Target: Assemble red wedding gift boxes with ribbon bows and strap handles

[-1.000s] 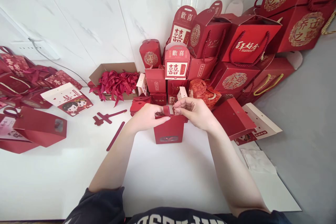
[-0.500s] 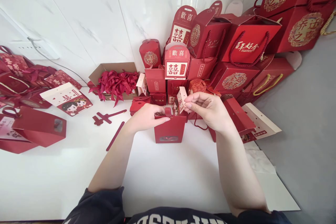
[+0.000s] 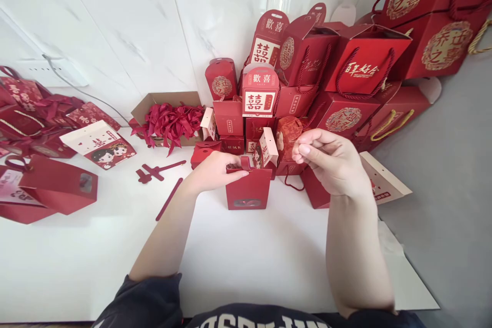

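Observation:
A small dark red gift box (image 3: 248, 189) with a window in its front stands upright on the white table (image 3: 246, 261). My left hand (image 3: 215, 170) grips the box's top left edge, fingers pressed on the folded flap. My right hand (image 3: 332, 161) hovers to the right of the box, apart from it, fingers curled loosely with nothing visible in them. A small pink-and-white box (image 3: 266, 149) with a cartoon print sits just behind the red box.
A pile of red wedding gift boxes and rope-handled bags (image 3: 338, 72) is stacked against the tiled wall. A cardboard box of red ribbons (image 3: 169, 119) stands at the back. Flat red bags (image 3: 49, 184) lie at left. Red strips (image 3: 169, 197) lie on the table.
My right hand has let go of the box's top and drawn away to the right and slightly up. The left hand stays on the box.

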The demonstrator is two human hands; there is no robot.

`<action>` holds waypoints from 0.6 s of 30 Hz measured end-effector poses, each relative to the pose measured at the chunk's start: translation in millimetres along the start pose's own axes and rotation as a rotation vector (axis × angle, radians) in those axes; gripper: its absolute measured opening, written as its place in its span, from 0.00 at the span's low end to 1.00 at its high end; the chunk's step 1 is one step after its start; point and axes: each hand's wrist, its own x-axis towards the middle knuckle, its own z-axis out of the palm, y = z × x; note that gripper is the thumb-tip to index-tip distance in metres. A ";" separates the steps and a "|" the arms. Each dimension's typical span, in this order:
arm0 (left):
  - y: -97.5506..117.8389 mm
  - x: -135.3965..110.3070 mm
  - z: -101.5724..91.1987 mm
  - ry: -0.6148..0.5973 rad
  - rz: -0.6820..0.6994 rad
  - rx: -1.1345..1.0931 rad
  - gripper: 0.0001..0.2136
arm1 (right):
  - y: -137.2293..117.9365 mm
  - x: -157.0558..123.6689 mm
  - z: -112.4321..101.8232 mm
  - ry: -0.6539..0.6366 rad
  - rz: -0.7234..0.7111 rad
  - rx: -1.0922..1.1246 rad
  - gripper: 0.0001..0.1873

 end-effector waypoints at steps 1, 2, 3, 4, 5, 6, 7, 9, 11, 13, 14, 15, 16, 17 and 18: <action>0.0 0.0 -0.1 0.000 -0.001 0.001 0.13 | -3.2 -1.6 -1.8 0.003 -0.009 0.002 0.06; 0.1 0.0 -0.1 0.001 -0.001 0.002 0.13 | -6.0 -3.1 -3.5 0.010 -0.019 -0.003 0.07; 0.3 -0.1 -0.2 0.002 0.001 0.000 0.12 | -8.4 -4.4 -5.2 0.019 -0.028 -0.013 0.07; 0.6 -0.1 -0.2 0.002 0.006 -0.005 0.12 | -10.5 -5.6 -6.6 0.029 -0.038 -0.027 0.07; 1.0 -0.3 -0.2 0.002 0.012 -0.013 0.12 | -12.4 -6.6 -7.7 0.039 -0.048 -0.040 0.08; 1.5 -0.4 -0.1 0.000 0.019 -0.018 0.12 | -14.0 -7.5 -8.5 0.045 -0.058 -0.051 0.08; 2.0 -0.6 -0.1 0.000 0.024 -0.021 0.11 | -15.4 -8.4 -8.8 0.049 -0.068 -0.060 0.09; 3.4 -1.0 0.2 0.003 0.031 -0.020 0.11 | -18.2 -10.8 -8.6 0.055 -0.083 -0.074 0.09; 4.9 -1.2 0.5 0.007 0.031 -0.002 0.11 | -21.0 -14.4 -7.6 0.055 -0.093 -0.090 0.08; 6.4 -1.3 0.7 0.012 0.027 0.026 0.12 | -24.3 -19.7 -6.6 0.051 -0.104 -0.119 0.06; 7.1 -1.3 0.7 0.016 0.026 0.039 0.12 | -26.1 -22.8 -6.2 0.047 -0.112 -0.136 0.05; 7.8 -1.4 0.7 0.020 0.027 0.047 0.13 | -28.2 -26.1 -5.7 0.041 -0.120 -0.156 0.04; 8.5 -1.6 0.6 0.023 0.030 0.050 0.13 | -30.5 -29.5 -5.3 0.036 -0.128 -0.176 0.03; 9.2 -1.8 0.6 0.027 0.035 0.048 0.13 | -32.9 -32.9 -4.7 0.032 -0.133 -0.197 0.03; 9.8 -2.1 0.5 0.031 0.041 0.045 0.13 | -35.2 -36.3 -4.2 0.030 -0.136 -0.219 0.02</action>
